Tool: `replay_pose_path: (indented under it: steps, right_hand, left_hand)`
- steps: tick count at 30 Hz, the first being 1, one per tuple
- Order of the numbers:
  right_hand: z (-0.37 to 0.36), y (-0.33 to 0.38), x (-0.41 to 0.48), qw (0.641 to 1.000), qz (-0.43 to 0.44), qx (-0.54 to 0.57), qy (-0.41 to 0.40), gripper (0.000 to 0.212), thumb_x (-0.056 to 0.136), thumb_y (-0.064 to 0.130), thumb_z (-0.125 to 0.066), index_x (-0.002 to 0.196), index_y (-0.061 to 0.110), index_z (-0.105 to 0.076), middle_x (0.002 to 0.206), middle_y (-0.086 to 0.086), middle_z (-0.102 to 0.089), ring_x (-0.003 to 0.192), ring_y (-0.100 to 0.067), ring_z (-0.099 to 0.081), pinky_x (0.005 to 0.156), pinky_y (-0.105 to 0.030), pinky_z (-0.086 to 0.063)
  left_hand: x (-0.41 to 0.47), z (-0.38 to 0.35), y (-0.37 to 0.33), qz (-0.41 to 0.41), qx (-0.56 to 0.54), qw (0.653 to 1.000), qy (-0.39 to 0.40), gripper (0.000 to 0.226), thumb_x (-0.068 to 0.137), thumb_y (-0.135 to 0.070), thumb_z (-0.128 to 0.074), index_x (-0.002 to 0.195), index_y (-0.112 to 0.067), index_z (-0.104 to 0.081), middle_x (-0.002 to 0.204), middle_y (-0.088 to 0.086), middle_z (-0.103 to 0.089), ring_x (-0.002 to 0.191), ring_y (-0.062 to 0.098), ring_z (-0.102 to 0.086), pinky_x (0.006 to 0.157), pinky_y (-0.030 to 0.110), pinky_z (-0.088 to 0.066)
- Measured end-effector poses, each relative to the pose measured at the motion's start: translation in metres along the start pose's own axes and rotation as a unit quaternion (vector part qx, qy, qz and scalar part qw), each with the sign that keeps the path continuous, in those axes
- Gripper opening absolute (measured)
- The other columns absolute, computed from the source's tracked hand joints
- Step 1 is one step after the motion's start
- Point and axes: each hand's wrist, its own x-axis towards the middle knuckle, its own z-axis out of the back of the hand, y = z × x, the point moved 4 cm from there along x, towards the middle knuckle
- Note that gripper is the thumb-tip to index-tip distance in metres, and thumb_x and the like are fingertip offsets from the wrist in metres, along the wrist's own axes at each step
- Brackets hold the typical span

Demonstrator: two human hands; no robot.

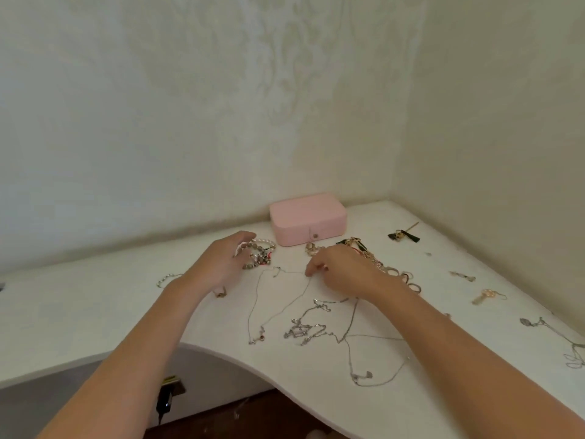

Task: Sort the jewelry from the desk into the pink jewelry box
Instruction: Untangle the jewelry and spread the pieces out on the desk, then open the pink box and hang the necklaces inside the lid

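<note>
We observe a white worktop point(95, 299) set into a room corner, with the pink jewelry box point(307, 218) standing shut against the back wall at 12 o'clock from the hands, its snap tab fastened at the front. The left hand point(221, 261) lies palm down with fingers loosely curled over a heap of beaded bracelets point(261, 251); we cannot tell whether it grips any of them. The right hand point(340, 269) rests low on the worktop, thumb and forefinger pinched on a thin chain necklace point(278, 308) at its upper loop. A tangle of silver chains point(311, 327) lies at 6 o'clock from the right hand. A cluster of gold pieces and rings point(392, 270) runs behind the right wrist toward 3 o'clock. A black-and-gold hair clip point(403, 235) sits at 2 o'clock, well apart from the box. A small bracelet point(167, 279) lies at 9 o'clock, beside the left forearm
</note>
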Motion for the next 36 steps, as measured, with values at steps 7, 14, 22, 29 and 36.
replay_pose_path:
  steps: [7,14,22,29,36]
  right_hand:
    - [-0.001,-0.020,-0.003,0.997,-0.004,0.077,0.020,0.046,0.082,-0.009,-0.041,0.102,0.018,-0.073,0.125,0.006,-0.062,0.116,-0.010,-0.055,0.096,-0.017,-0.041]
    - [0.002,-0.029,-0.017,0.994,0.000,0.085,0.067,0.054,0.082,-0.008,-0.037,0.109,0.024,-0.070,0.132,0.014,-0.056,0.120,-0.004,-0.050,0.101,-0.019,-0.039]
    - [0.025,-0.052,-0.027,0.984,-0.064,0.159,0.058,0.035,0.087,0.004,-0.048,0.087,0.023,-0.077,0.068,0.021,-0.067,0.060,0.001,-0.054,0.058,-0.012,-0.041]
    - [0.062,-0.126,-0.039,0.888,-0.193,0.282,-0.308,0.042,0.084,-0.004,-0.042,0.068,0.020,-0.072,0.077,0.009,-0.072,0.082,-0.026,-0.067,0.082,-0.040,-0.053]
    - [0.055,-0.124,-0.037,0.898,-0.194,0.254,-0.304,0.039,0.086,-0.003,-0.039,0.077,0.018,-0.071,0.084,0.002,-0.072,0.064,-0.008,-0.063,0.051,-0.015,-0.043]
  left_hand:
    - [0.054,-0.001,-0.050,-0.070,0.040,0.997,-0.007,0.054,0.086,-0.034,-0.065,0.135,-0.025,-0.044,0.140,-0.005,-0.042,0.126,0.016,-0.044,0.101,0.027,-0.033]
    - [0.108,-0.022,-0.077,-0.057,0.119,0.987,0.094,0.095,0.068,-0.049,-0.078,0.143,-0.016,-0.031,0.146,0.007,-0.034,0.132,0.025,-0.035,0.104,0.036,-0.031]
    - [0.127,-0.036,-0.069,-0.035,0.103,0.986,0.125,0.103,0.058,-0.057,-0.081,0.141,-0.026,-0.029,0.142,0.008,-0.027,0.134,0.027,-0.020,0.105,0.039,-0.026]
    - [0.132,-0.032,-0.075,0.014,0.226,0.953,0.203,0.129,0.041,-0.070,-0.072,0.147,-0.023,-0.016,0.138,0.015,-0.028,0.128,0.033,-0.025,0.099,0.041,-0.030]
    - [0.115,-0.047,-0.074,0.013,0.171,0.968,0.185,0.126,0.041,-0.057,-0.074,0.146,-0.028,-0.010,0.120,0.011,-0.030,0.114,0.030,-0.028,0.085,0.039,-0.037]
